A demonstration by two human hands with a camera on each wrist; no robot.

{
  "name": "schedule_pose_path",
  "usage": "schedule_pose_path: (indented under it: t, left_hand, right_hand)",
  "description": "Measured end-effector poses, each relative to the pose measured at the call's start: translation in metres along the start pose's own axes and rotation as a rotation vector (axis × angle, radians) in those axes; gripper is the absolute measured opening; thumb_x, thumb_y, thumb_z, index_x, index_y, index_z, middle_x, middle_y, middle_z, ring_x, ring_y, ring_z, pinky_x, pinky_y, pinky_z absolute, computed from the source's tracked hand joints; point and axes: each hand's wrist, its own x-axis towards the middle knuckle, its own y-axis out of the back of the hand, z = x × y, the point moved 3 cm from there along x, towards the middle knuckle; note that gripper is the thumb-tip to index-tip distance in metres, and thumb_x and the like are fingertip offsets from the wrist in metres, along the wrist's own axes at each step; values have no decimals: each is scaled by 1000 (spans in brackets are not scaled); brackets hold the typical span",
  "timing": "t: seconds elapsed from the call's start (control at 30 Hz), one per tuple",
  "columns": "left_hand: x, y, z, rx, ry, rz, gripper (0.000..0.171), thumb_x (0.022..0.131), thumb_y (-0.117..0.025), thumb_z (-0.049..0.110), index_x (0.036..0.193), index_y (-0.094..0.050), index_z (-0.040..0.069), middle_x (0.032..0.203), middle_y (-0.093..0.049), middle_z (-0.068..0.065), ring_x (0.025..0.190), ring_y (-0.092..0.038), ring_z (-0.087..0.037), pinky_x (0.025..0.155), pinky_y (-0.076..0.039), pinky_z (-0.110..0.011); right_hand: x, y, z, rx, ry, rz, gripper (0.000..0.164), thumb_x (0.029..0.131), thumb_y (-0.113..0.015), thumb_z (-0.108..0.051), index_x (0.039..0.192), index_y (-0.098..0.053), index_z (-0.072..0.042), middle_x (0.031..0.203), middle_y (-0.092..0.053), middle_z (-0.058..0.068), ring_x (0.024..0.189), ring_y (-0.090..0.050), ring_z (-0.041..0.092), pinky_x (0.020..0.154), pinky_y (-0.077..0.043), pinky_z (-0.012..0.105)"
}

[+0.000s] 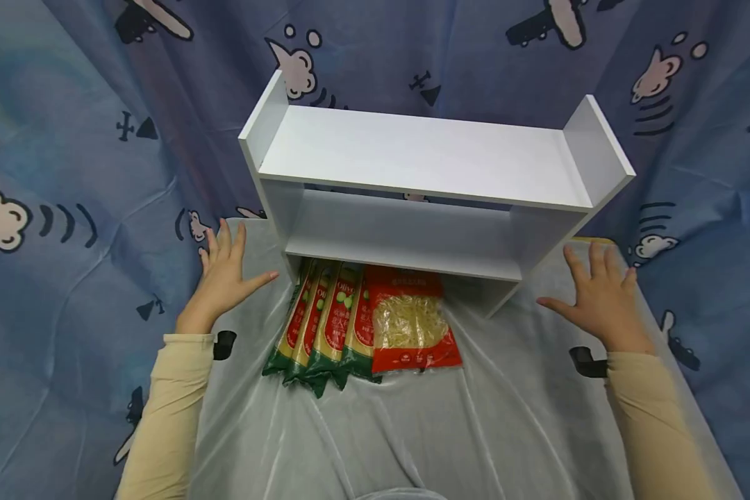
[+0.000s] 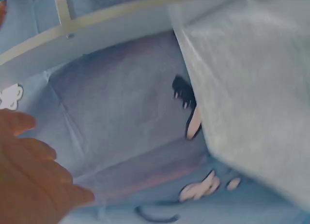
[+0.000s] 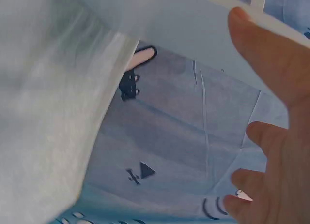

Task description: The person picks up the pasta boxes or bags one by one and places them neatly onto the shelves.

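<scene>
We are looking down at a white shelf (image 1: 412, 149), which is standing on a grey-covered bench (image 1: 512, 417) with a person's hands to either side. The left hand (image 1: 221, 276) is holding its fingers spread just beside the shelf's left side, its thumb pointing inward. The right hand (image 1: 603, 305) is mirroring it beyond the right side, its fingers also spread and its thumb pointing toward the shelf.

Beneath the lower board, on the left, four packets (image 1: 337, 312) are lying in a slight fan on the bench, their green ends sticking out toward us and their red labels (with lettering we are only partly making out) facing up. A red bag (image 1: 412, 326) is lying directly to their right, its clear window showing yellow contents.

Cream sleeves (image 1: 169, 410) are covering both forearms, and a black device (image 1: 223, 345) is sitting at each wrist. Behind the shelf and along both sides, a blue curtain (image 1: 362, 62) printed with clouds is hanging. In the right wrist view, we are seeing the thumb overlapping the shelf's side. At the bottom of the head view, a pale rim (image 1: 400, 494) is peeking in, too cut off for us to be naming.
</scene>
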Motion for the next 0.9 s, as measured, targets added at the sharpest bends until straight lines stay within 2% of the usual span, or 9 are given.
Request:
schedule_pose_path:
  t: [0.1,0.17,0.27,0.4,0.5,0.6,0.73,0.9]
  left_hand:
    - [3,-6,1,-233,31,25,95,89,-60,46,151,3,11,154,17,-14,139,18,-36,106,-1,-64]
    - [6,-9,2,-372,41,63,89,91,-59,42,152,-1,13,156,10,-12,141,9,-32,108,-6,-61]
    - [12,-14,6,-529,44,109,82,93,-58,33,153,-4,15,158,1,-7,143,-1,-27,112,-10,-50]
    - [21,-16,19,-686,-1,135,79,95,-57,22,152,-3,16,158,0,-3,143,-1,-19,114,-9,-37]
    - [26,-17,28,-740,-39,153,77,96,-56,20,152,-4,15,157,-1,-5,143,-3,-17,113,-11,-33]
    - [31,-19,33,-766,-43,171,72,97,-53,20,152,-6,13,157,-10,-9,142,-13,-21,112,-18,-36]
    - [35,-23,37,-757,-5,218,62,99,-48,22,151,-16,10,151,-27,-16,136,-32,-27,107,-29,-41]
    - [40,-25,40,-703,28,304,48,100,-45,18,145,-35,6,141,-43,-18,128,-43,-27,104,-35,-40]
  right_hand:
    - [-6,-12,-4,85,-12,-11,102,80,-65,-56,148,-17,3,145,-12,40,130,-14,58,93,-13,76]
    - [-12,-24,-8,178,-36,-54,99,84,-63,-54,146,-17,9,141,-19,43,126,-22,59,94,-18,72]
    - [-23,-43,-17,313,-64,-138,88,89,-57,-50,141,-26,15,135,-32,42,121,-33,57,94,-28,66]
    - [-36,-68,-36,466,-79,-236,65,94,-53,-44,127,-47,13,120,-53,34,108,-52,48,86,-42,56]
    - [-41,-90,-55,586,-64,-279,49,94,-55,-36,114,-59,9,104,-64,24,94,-61,36,78,-48,46]
    - [-39,-114,-75,689,-43,-320,41,94,-58,-32,110,-62,6,97,-67,15,87,-63,25,74,-48,37]
    - [-33,-137,-95,793,-59,-343,43,94,-57,-29,117,-57,7,99,-67,16,86,-63,23,73,-48,32]
    - [-22,-147,-109,888,-150,-313,48,95,-56,-28,125,-51,10,109,-61,24,90,-62,28,74,-50,30]
